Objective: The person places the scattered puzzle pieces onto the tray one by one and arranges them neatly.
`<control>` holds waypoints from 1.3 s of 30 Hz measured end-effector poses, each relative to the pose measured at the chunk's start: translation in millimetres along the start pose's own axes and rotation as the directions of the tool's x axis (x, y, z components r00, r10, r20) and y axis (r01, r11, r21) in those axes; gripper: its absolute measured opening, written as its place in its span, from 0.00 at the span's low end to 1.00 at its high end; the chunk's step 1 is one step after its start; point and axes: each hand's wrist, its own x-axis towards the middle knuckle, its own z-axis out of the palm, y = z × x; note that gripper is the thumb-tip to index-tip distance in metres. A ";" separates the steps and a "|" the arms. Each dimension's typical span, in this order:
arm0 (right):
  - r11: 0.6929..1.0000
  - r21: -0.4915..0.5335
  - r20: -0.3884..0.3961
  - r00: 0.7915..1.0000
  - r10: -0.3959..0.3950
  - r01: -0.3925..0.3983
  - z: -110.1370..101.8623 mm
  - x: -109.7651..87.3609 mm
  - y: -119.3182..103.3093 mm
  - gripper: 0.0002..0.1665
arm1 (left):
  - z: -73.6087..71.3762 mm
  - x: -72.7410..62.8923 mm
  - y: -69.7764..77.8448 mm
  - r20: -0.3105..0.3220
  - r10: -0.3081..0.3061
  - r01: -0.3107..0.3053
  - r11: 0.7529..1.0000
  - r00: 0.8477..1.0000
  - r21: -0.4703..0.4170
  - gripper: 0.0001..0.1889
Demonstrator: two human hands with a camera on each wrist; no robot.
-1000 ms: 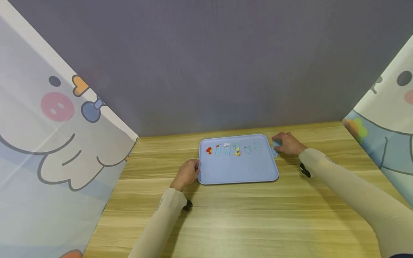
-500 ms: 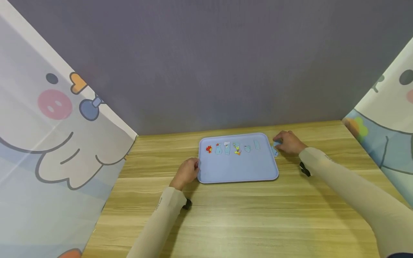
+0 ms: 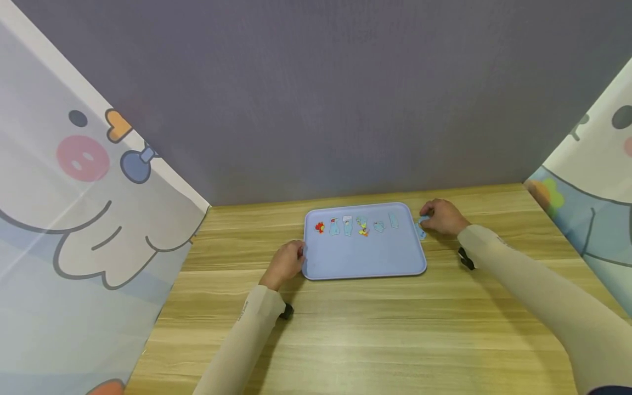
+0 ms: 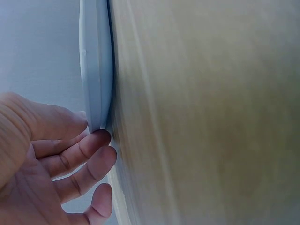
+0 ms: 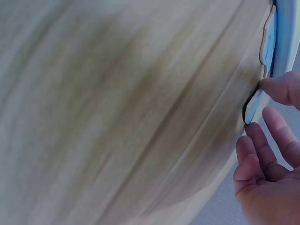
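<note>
My left hand (image 3: 283, 264) is at the left edge of a pale blue tray (image 3: 365, 260), pinching its rim between thumb and fingers, as the left wrist view also shows at the tray rim (image 4: 96, 70). Beyond the tray's right edge, my right hand (image 3: 444, 218) holds a flat light-blue cut-out piece (image 5: 253, 107) by its edges, thumb on one side and fingers on the other. A second light-blue piece (image 5: 269, 42) with darker blue marks lies right beside it along the tray. On the tray, flat pieces form a row, among them a red one (image 3: 320, 227) and a yellow one (image 3: 363, 232).
The tray lies on a wood-grain table (image 3: 345, 329). A grey wall panel (image 3: 345, 109) rises behind, with cartoon-printed panels at the left (image 3: 99, 219) and right (image 3: 592, 219).
The right hand has shifted slightly right, and more of the piece beside it shows. The left hand stays on the tray rim. The whole view has drifted slightly.
</note>
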 end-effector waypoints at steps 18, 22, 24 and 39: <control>0.989 0.009 -0.047 0.988 -0.146 0.147 -3.6 -0.6 -52.5 0.15 | -1.3 -1.1 0.3 0.014 -0.017 0.018 1.000 1.000 -0.015 0.10; 0.977 0.003 -0.075 0.975 -0.210 0.211 2.1 -0.6 -65.3 0.14 | -0.8 -0.8 0.1 0.013 -0.011 0.012 1.000 1.000 -0.016 0.11; 0.970 -0.006 -0.090 0.966 -0.241 0.242 4.9 -0.2 -71.2 0.14 | -0.7 -0.8 0.2 0.012 -0.005 0.005 1.000 1.000 -0.015 0.11; 0.944 0.073 -0.071 0.946 -0.316 0.321 25.6 3.0 -117.6 0.14 | -0.1 0.2 -1.1 0.002 0.004 -0.004 1.000 1.000 -0.005 0.12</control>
